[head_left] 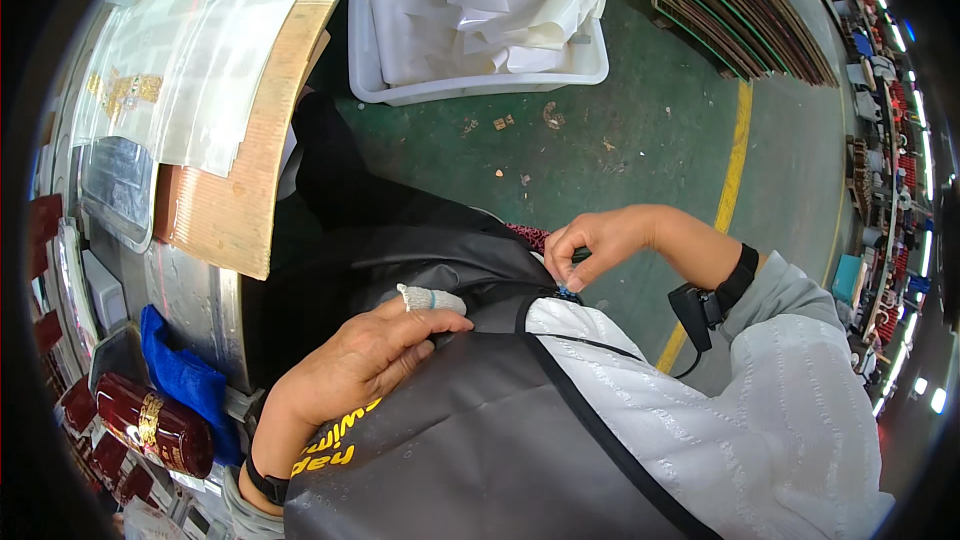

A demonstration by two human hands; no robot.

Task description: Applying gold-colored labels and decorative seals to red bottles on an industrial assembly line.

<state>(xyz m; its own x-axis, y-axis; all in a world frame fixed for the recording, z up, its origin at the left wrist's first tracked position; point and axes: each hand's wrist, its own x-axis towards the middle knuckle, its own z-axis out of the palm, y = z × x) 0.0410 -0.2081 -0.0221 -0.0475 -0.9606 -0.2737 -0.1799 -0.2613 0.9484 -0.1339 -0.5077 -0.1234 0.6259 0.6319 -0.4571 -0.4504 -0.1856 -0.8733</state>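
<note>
My left hand [375,355] rests on the dark grey apron [450,420] across my lap. Its fingers lie loosely extended, and a pale knitted finger cover [430,300] sleeves one of them. I see nothing held in it. At the apron's side edge, by my waist, my right hand [598,245] has thumb and fingers closed in a pinch. A tiny blue bit [569,291] shows just under those fingertips. It is too small to name. A black band with a small box [700,308] and a thin cable is strapped on my right forearm.
Left, a workbench carries a cardboard sheet [230,210] under printed translucent sheets [190,60]. Nearer lie a blue cloth [185,375] and a dark red bottle with gold decoration [155,425]. Ahead on the green floor stand a white bin [480,92] of crumpled sheets and stacked boards [745,15].
</note>
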